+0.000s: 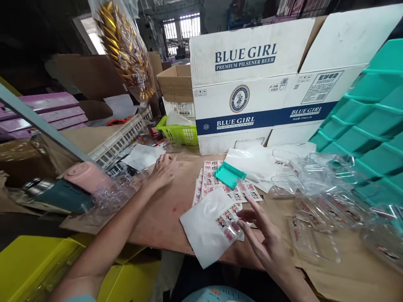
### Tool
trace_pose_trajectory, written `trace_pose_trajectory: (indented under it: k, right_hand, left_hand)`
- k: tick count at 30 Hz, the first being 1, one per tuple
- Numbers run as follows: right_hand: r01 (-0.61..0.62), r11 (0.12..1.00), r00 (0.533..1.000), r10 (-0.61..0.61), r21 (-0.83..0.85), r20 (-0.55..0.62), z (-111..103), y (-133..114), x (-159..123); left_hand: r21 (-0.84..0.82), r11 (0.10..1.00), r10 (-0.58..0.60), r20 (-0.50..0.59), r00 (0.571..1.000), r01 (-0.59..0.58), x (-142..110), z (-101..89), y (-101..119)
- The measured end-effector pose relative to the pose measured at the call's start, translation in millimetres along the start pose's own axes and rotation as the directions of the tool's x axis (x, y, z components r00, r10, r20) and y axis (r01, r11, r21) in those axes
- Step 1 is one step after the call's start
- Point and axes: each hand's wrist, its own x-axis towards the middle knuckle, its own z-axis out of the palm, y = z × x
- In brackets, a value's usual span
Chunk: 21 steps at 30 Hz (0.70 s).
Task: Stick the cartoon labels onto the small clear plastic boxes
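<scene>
My left hand is over the left part of the brown work surface, fingers bent but apart, close to a faint clear plastic piece. Contact with that piece cannot be made out. My right hand hovers at the edge of a white backing sheet with a few cartoon stickers left along its right side. Its thumb and fingers are apart, and a blurred pink patch shows at the index fingertip. Beyond it, a small teal tray rests on more printed sticker sheets.
Clear plastic cases, some with stickers, crowd the right side before stacked teal trays. A white beer carton stands behind. On the left are a dark green bottle, a pink cup and a lime basket.
</scene>
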Motion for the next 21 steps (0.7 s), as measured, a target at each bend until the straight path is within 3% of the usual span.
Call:
trace_pose_trajectory:
  k: [4, 7, 11, 13, 18, 21]
  right_hand:
    - [0.029, 0.999, 0.996, -0.031, 0.022, 0.08, 8, -10, 1]
    - [0.042, 0.999, 0.991, -0.044, 0.018, 0.126, 11, -14, 2]
    - [0.018, 1.0, 0.999, -0.019, 0.024, 0.048, 9, -7, 5]
    - [0.025, 0.999, 0.999, -0.026, 0.03, 0.029, 11, -5, 6]
    - [0.052, 0.998, 0.993, -0.057, 0.046, 0.108, 18, -6, 6]
    - [-0.005, 0.997, 0.995, -0.003, 0.08, 0.1, 19, -6, 5]
  left_hand:
    - [-0.147, 0.987, -0.069, -0.021, 0.997, 0.066, -14, 3.1, -6]
    - [-0.248, 0.968, -0.053, -0.035, 0.998, 0.043, -22, 6.6, -9]
    - [-0.468, 0.884, -0.072, -0.14, 0.987, -0.002, -37, 14.3, -6]
    - [-0.488, 0.873, -0.092, -0.147, 0.985, 0.009, -45, 16.2, -2]
    - [-0.503, 0.863, -0.112, -0.279, 0.954, -0.045, -64, -1.8, 37]
    - [-0.5, 0.848, 0.029, -0.284, 0.958, -0.174, -76, -15.4, 71]
